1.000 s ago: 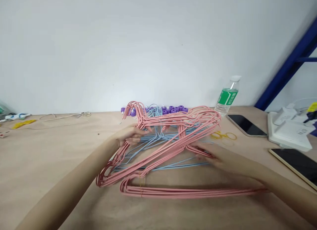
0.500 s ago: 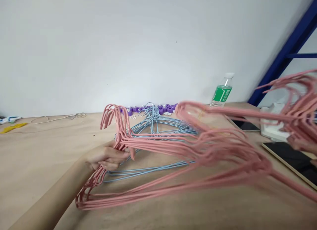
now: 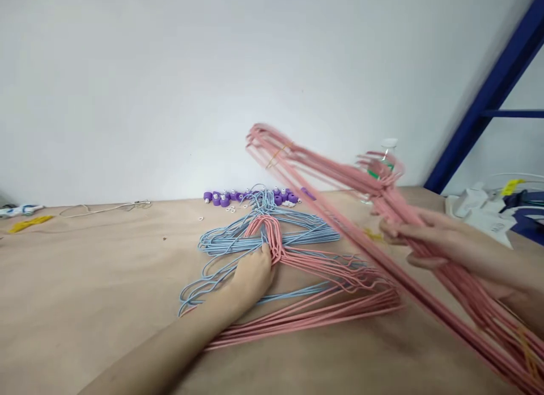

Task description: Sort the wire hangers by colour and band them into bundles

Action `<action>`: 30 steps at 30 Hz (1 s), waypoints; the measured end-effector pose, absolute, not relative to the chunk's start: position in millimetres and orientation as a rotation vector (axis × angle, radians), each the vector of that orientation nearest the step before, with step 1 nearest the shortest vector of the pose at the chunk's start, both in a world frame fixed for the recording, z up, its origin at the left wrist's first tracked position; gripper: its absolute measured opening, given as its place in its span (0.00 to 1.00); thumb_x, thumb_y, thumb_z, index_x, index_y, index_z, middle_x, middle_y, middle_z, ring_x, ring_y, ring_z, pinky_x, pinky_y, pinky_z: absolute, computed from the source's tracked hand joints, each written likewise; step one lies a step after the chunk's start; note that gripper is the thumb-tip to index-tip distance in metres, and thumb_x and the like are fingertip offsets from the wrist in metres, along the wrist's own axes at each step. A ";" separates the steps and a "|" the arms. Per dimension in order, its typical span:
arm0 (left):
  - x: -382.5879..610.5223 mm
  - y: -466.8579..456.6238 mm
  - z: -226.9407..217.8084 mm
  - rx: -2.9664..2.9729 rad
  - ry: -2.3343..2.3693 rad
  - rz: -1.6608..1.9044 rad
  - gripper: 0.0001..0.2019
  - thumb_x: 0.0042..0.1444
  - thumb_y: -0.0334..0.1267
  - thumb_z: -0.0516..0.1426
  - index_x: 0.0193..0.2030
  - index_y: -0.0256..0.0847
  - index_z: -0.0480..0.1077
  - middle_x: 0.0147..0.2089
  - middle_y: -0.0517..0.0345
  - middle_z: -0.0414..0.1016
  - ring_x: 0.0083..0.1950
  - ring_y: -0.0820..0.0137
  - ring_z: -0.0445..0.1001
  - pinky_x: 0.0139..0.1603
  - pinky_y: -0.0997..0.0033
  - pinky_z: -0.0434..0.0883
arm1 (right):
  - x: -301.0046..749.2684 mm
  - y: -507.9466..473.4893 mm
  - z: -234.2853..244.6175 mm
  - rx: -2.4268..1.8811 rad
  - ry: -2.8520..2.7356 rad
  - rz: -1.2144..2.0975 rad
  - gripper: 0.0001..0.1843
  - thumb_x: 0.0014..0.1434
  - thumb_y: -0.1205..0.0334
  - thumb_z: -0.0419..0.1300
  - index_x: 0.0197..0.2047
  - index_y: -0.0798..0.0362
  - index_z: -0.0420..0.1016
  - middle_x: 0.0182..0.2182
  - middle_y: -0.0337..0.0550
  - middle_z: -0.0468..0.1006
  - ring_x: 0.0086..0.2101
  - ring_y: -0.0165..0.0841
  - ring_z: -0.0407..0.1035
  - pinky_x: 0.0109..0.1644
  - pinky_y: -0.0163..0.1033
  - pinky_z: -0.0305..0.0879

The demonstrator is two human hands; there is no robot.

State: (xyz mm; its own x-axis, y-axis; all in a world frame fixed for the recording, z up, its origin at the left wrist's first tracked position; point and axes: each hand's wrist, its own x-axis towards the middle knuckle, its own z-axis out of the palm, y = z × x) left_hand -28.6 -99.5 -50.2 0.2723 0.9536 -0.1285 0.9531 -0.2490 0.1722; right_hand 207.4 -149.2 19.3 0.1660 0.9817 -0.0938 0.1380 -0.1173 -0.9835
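Note:
My left hand (image 3: 255,273) is closed round a stack of pink clothes hangers (image 3: 306,321) just below their hooks, low over the table. Under and behind this stack lie blue clothes hangers (image 3: 229,242), their hooks pointing toward the wall. On the right, my right hand (image 3: 420,242) grips a bundle of pink clothes hangers (image 3: 340,171) raised and tilted above the table. Yellowish rubber bands (image 3: 278,155) loop round this bundle near its ends. The bundle is blurred by motion and hides part of a water bottle (image 3: 389,145).
Purple caps (image 3: 278,199) and small white rings (image 3: 229,209) are scattered along the wall. At the left lie a yellow bundle (image 3: 29,224) and a pale cord (image 3: 106,209). White pieces (image 3: 480,211) sit at the right, below a blue metal frame (image 3: 476,111).
My left hand has moved right and lowered its hangers over the blue ones. My right hand has come in from the right edge with its bundle, which has swung up and apart from the left stack.

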 end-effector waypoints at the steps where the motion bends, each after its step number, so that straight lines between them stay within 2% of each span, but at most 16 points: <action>1: -28.0 -101.4 -50.2 2.356 1.785 -0.012 0.14 0.57 0.30 0.45 0.48 0.28 0.62 0.42 0.37 0.71 0.46 0.54 0.71 0.42 0.59 0.67 | 202.8 -148.4 12.8 -1.474 -1.147 1.176 0.18 0.34 0.50 0.66 0.26 0.51 0.68 0.25 0.38 0.63 0.20 0.22 0.50 0.15 0.24 0.42; 5: -31.1 -105.0 -47.3 2.462 1.759 -0.059 0.14 0.57 0.32 0.47 0.48 0.33 0.64 0.48 0.41 0.70 0.50 0.55 0.69 0.47 0.59 0.67 | 193.9 -143.6 -5.6 -1.483 -1.286 1.396 0.25 0.35 0.48 0.64 0.37 0.49 0.68 0.21 0.31 0.59 0.17 0.20 0.46 0.14 0.25 0.39; 8: -35.9 -105.7 -47.0 2.492 1.756 -0.071 0.12 0.57 0.34 0.48 0.45 0.36 0.67 0.46 0.45 0.72 0.47 0.57 0.71 0.45 0.61 0.68 | 193.8 -142.0 -7.6 -1.532 -1.407 1.340 0.34 0.36 0.47 0.63 0.47 0.49 0.64 0.19 0.29 0.56 0.15 0.20 0.46 0.14 0.27 0.40; 11: -37.5 -108.3 -46.0 2.511 1.744 -0.064 0.12 0.57 0.35 0.47 0.44 0.37 0.67 0.44 0.46 0.73 0.46 0.57 0.71 0.44 0.62 0.68 | 195.5 -143.1 -7.2 -1.547 -1.468 1.304 0.35 0.40 0.46 0.62 0.51 0.50 0.62 0.20 0.29 0.56 0.15 0.20 0.46 0.15 0.28 0.41; 15: -34.4 -114.1 -42.4 2.533 1.718 -0.093 0.13 0.58 0.33 0.46 0.47 0.35 0.67 0.47 0.45 0.71 0.50 0.57 0.69 0.48 0.60 0.66 | 200.6 -144.0 -11.7 -1.492 -1.524 1.271 0.33 0.45 0.47 0.60 0.53 0.50 0.60 0.21 0.30 0.55 0.16 0.19 0.44 0.16 0.28 0.39; 19: -31.2 -121.3 -39.9 2.558 1.733 -0.109 0.15 0.58 0.35 0.48 0.50 0.32 0.65 0.52 0.41 0.67 0.55 0.55 0.64 0.52 0.57 0.63 | 204.9 -144.5 -10.7 -1.504 -1.534 1.220 0.31 0.45 0.48 0.60 0.51 0.49 0.61 0.22 0.30 0.52 0.17 0.20 0.41 0.16 0.28 0.39; 25: -29.7 -127.7 -40.4 2.625 1.755 -0.185 0.16 0.57 0.37 0.50 0.49 0.30 0.65 0.48 0.40 0.69 0.50 0.55 0.67 0.49 0.56 0.66 | 203.3 -147.1 -3.2 -1.538 -1.527 1.159 0.28 0.45 0.51 0.60 0.49 0.51 0.63 0.22 0.31 0.51 0.18 0.22 0.40 0.16 0.28 0.39; 30: -28.6 -127.4 -44.3 2.648 1.765 -0.108 0.18 0.57 0.40 0.51 0.51 0.30 0.63 0.51 0.39 0.66 0.53 0.55 0.65 0.50 0.56 0.65 | 204.4 -147.0 -5.2 -1.545 -1.560 1.123 0.26 0.45 0.50 0.59 0.48 0.50 0.64 0.21 0.31 0.53 0.18 0.22 0.41 0.15 0.28 0.38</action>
